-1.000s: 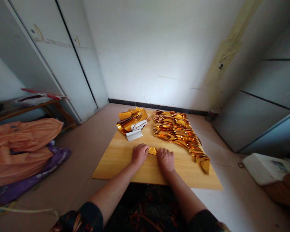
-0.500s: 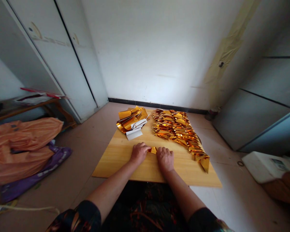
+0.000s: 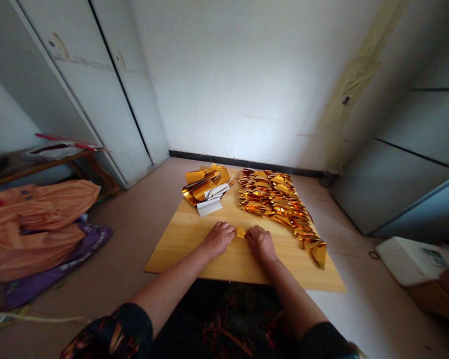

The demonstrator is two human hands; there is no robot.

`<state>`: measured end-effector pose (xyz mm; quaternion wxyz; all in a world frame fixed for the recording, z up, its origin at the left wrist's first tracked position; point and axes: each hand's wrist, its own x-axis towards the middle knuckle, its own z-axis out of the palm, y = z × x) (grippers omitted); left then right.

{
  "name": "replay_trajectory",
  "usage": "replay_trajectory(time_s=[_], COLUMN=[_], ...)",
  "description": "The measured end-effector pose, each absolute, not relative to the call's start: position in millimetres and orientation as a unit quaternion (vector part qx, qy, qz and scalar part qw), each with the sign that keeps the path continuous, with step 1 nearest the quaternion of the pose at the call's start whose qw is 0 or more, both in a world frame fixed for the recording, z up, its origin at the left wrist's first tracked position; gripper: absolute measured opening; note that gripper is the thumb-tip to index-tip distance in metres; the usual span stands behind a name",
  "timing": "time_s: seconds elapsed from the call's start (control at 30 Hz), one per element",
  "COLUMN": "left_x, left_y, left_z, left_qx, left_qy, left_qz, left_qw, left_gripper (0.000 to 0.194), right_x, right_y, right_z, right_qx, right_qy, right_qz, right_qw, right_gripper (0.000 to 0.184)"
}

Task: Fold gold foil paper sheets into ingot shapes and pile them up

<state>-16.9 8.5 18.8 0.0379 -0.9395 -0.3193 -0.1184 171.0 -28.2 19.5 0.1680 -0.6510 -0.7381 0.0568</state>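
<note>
A small piece of gold foil paper (image 3: 240, 233) lies low over the wooden board, partly hidden by my fingers. My left hand (image 3: 219, 238) grips its left end with curled fingers. At the opposite end, my right hand (image 3: 261, 242) has its fingers closed on the same paper. Beyond my left hand is a loose heap of gold foil sheets (image 3: 202, 187), some curled, with a white-backed sheet (image 3: 210, 206) in front. Rows of folded gold paper pieces (image 3: 273, 192) overlap on the right side, trailing toward the board's near right corner.
The wooden board (image 3: 172, 249) has its near edge close to my lap. A white wall (image 3: 224, 89) stands behind it. Orange cloth or bags (image 3: 41, 214) and a purple bag (image 3: 60, 269) lie on the floor at left; a white box (image 3: 407, 259) sits at right.
Both hands have shifted slightly right with the gold paper, and my right fingers are curled more tightly. Less of the paper shows between them. The camera view has moved a little.
</note>
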Motion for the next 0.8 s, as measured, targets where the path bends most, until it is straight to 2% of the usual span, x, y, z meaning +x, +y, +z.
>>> replay_trajectory(time_s=[0.3, 0.7, 0.8], left_x=[-15, -52, -56], left_y=[1, 17, 18], left_z=[22, 6, 6], left_qx=[-0.932, -0.928, -0.927], left_qy=[-0.353, -0.316, -0.309], left_qz=[-0.075, -0.196, -0.210], left_qw=[0.037, -0.029, -0.027], left_gripper=[0.023, 0.032, 0.031], right_x=[145, 136, 130], right_y=[-24, -17, -17], right_z=[26, 43, 43], right_qx=[-0.677, -0.725, -0.737], right_qy=[-0.722, -0.671, -0.660], right_qz=[0.092, 0.146, 0.134], right_qw=[0.113, 0.053, 0.054], right_gripper=[0.019, 0.021, 0.027])
